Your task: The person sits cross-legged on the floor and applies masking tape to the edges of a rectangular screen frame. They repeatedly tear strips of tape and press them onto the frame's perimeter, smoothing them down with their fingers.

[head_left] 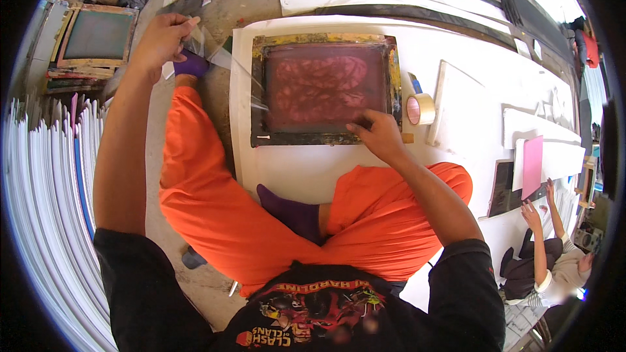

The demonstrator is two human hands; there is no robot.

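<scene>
A screen-printing frame (394,78) with stained wooden sides lies flat before me, its mesh showing a reddish mottled pattern. My left hand (163,42) is raised beyond the frame's left side, thumb and fingers pinched on a clear strip (220,56) that looks like packing tape. The strip slants down toward the frame's left edge. At the frame's lower right, my right hand (381,135) is bent with its fingertips close together over the mesh's near edge; anything small between them is hidden. A tape roll (420,109) sits just right of the frame.
Beneath the frame is a white board (293,169). A blue cutter (415,83) lies by the tape roll. Stacked white sheets (49,176) stand at left, near another screen frame (98,36). At right, another person (554,267) handles a pink sheet (532,166).
</scene>
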